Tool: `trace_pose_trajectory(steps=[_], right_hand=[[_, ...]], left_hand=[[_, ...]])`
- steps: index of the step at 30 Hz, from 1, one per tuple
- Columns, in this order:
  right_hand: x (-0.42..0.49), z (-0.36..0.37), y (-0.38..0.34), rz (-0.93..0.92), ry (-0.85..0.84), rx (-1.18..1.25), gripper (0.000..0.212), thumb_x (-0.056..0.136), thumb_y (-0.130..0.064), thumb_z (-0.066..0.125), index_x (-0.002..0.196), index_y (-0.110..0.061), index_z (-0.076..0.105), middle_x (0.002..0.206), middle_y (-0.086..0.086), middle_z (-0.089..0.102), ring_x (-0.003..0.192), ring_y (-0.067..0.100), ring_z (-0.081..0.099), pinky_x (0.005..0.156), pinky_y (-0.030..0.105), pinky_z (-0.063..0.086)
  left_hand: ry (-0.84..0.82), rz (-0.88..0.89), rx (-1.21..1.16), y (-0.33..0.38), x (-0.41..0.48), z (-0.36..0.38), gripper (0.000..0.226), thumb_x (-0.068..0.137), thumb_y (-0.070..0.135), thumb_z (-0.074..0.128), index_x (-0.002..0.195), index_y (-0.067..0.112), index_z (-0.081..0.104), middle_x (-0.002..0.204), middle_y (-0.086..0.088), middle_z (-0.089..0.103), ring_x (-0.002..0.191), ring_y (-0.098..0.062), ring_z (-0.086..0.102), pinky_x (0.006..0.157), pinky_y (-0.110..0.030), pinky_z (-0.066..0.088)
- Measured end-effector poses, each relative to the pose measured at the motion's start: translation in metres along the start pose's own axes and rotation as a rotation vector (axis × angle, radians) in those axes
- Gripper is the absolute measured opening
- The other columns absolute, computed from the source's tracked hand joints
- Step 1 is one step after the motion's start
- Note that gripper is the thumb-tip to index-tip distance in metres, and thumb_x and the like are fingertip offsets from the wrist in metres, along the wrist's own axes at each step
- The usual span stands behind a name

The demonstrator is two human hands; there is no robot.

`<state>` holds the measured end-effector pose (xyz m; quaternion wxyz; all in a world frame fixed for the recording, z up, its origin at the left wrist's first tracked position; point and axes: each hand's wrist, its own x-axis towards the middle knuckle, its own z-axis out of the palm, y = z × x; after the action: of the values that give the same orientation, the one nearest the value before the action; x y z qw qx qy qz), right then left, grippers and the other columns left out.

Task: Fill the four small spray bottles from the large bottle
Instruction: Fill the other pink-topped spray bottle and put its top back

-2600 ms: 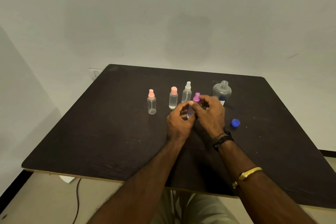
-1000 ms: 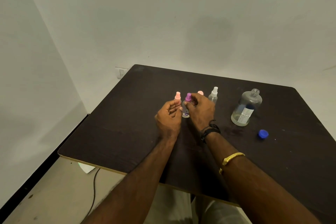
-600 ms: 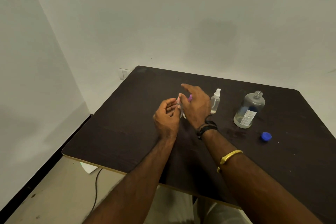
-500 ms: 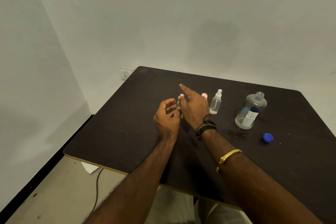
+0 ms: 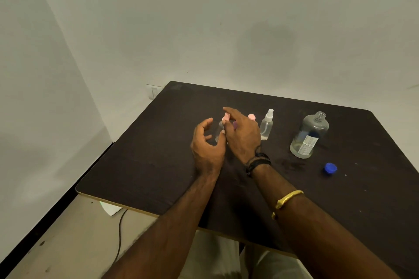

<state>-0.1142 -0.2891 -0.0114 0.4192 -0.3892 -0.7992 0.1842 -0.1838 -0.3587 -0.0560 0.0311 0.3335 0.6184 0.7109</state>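
Observation:
Four small spray bottles stand in a row on the dark table (image 5: 158, 161). My left hand (image 5: 207, 145) is open, with its fingers curled apart, just left of a pink-capped bottle (image 5: 221, 128). My right hand (image 5: 242, 133) hovers with spread fingers over the row, its thumb beside that bottle. A sliver of the purple-capped bottle (image 5: 235, 123) shows under its fingers. Behind the right hand only the cap of a second pink-capped bottle (image 5: 251, 117) is visible. The white-capped bottle (image 5: 266, 125) stands to the right. The large clear bottle (image 5: 309, 136) stands uncapped and holds a little liquid.
The blue cap (image 5: 330, 168) lies on the table, in front and to the right of the large bottle. White walls close in behind and on the left. A cable and a white object (image 5: 111, 207) lie on the floor below the table's near left edge.
A second ago both hands held the purple-capped bottle; now it stands in the row and both hands have opened. My left hand has spread a little wider.

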Motion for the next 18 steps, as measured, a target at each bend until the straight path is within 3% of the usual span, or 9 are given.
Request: trace_pose_trajectory(steps=[3, 8, 15, 18], right_hand=[[-0.002, -0.009, 0.0, -0.027, 0.07, 0.025, 0.029, 0.101, -0.03, 0.059, 0.127, -0.021, 0.067, 0.108, -0.001, 0.075, 0.095, 0.011, 0.068, 0.094, 0.036, 0.055], [-0.012, -0.031, 0.007, -0.03, 0.138, 0.033, 0.032, 0.097, -0.032, 0.065, 0.127, -0.021, 0.067, 0.109, -0.002, 0.075, 0.093, 0.011, 0.07, 0.081, 0.026, 0.057], [-0.029, -0.058, 0.032, 0.0, 0.174, 0.048, 0.037, 0.091, -0.035, 0.072, 0.126, -0.022, 0.068, 0.11, -0.001, 0.075, 0.094, 0.012, 0.071, 0.081, 0.035, 0.061], [-0.037, -0.068, 0.042, 0.009, 0.197, 0.053, 0.034, 0.092, -0.037, 0.07, 0.123, -0.026, 0.067, 0.106, -0.006, 0.074, 0.09, 0.01, 0.069, 0.076, 0.038, 0.061]], left_hand=[[-0.001, 0.048, 0.013, 0.006, -0.005, 0.002, 0.052, 0.083, 0.042, 0.067, 0.127, 0.015, 0.063, 0.126, 0.007, 0.066, 0.117, -0.002, 0.06, 0.092, -0.023, 0.054], [-0.062, 0.106, -0.001, 0.011, -0.015, 0.014, 0.051, 0.085, 0.038, 0.069, 0.127, 0.01, 0.064, 0.124, 0.002, 0.068, 0.115, -0.003, 0.063, 0.088, -0.021, 0.055], [-0.17, 0.138, -0.044, 0.019, -0.039, 0.036, 0.052, 0.087, 0.035, 0.067, 0.127, 0.003, 0.062, 0.126, -0.006, 0.068, 0.109, 0.006, 0.061, 0.087, -0.01, 0.05], [-0.235, 0.117, -0.05, 0.017, -0.049, 0.048, 0.047, 0.087, 0.029, 0.07, 0.128, 0.008, 0.062, 0.128, -0.005, 0.067, 0.11, 0.003, 0.063, 0.088, -0.017, 0.055]])
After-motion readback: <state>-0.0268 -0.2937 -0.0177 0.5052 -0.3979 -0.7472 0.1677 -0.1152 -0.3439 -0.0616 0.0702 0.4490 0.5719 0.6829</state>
